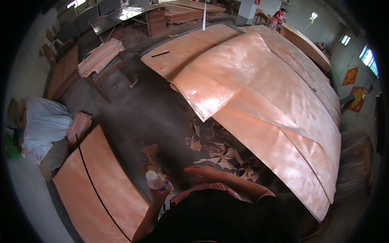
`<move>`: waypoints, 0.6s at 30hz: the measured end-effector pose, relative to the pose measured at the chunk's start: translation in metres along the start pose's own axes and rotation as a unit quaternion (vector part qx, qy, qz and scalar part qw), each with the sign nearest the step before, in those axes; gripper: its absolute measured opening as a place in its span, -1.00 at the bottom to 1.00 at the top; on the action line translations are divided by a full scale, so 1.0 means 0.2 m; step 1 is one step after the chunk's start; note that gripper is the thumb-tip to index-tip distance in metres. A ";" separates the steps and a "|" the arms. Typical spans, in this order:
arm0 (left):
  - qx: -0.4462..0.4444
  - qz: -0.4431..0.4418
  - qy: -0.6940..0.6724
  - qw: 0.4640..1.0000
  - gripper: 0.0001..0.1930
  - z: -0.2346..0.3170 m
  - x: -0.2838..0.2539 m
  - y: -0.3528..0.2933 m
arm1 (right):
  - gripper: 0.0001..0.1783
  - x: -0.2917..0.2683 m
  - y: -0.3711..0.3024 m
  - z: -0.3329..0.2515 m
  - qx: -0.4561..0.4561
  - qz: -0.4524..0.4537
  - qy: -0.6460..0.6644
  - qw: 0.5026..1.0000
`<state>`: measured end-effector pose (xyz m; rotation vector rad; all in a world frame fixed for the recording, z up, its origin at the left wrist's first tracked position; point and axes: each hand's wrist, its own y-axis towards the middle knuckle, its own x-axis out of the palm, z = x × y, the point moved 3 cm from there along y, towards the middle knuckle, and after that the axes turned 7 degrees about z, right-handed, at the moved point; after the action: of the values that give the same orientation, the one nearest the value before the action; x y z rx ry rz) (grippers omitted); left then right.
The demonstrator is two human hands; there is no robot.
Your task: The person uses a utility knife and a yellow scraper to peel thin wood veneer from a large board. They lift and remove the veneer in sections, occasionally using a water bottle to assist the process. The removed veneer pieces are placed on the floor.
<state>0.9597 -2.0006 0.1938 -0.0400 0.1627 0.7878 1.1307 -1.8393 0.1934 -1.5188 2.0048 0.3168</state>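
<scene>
Upright in my left hand [159, 196] is a clear plastic bottle [157, 180] with a white cap and a bluish label; my fingers are wrapped round its body. My right hand [204, 173] hovers in front of my body to the right of the bottle, apart from it. Its fingers are stretched out and it holds nothing. Below the hands, red-and-white striped cloth [214, 186] shows at my waist.
Large thin wood veneer sheets [259, 77] overhang a table at right, with veneer scraps [221, 152] on the floor beneath. At left lies a veneer-topped stack [107, 170] under a black strip, near a white sack [45, 121]. Another person [277, 19] stands far back.
</scene>
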 end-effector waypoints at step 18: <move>-0.040 0.190 0.073 0.978 -0.43 -0.15 -0.63 1.61 | -0.60 -0.41 2.07 0.26 0.052 -0.151 0.103 0.982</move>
<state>0.6407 -1.8657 0.1922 -0.1456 0.2835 1.1736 0.7740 -1.6159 0.1327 -1.8168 1.8708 -0.0699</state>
